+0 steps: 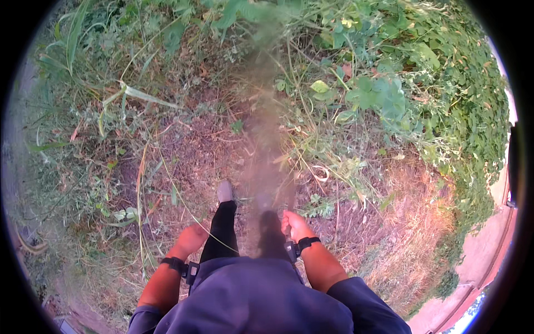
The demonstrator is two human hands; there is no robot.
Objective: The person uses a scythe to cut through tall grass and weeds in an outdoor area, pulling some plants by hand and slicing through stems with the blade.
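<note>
My left hand (192,238) hangs beside my left thigh, its fingers curled in. A long thin grass stalk (177,192) crosses close to its fingertips; whether the hand grips it, I cannot tell. In front of my right thigh, my right hand (296,224) is closed in a fist. A faint thin strip rises just above that fist, too blurred to name. Both wrists wear black bands with small dark devices. Below the hands are dry, trampled ground (194,139) and low weeds.
Dense green leafy plants (428,61) grow ahead and along the right. Tall grass blades (75,39) stand at the far left. My left shoe (225,191) is on the ground between the hands. A pale paved strip (481,250) runs at the right edge. A blurred smear covers the middle.
</note>
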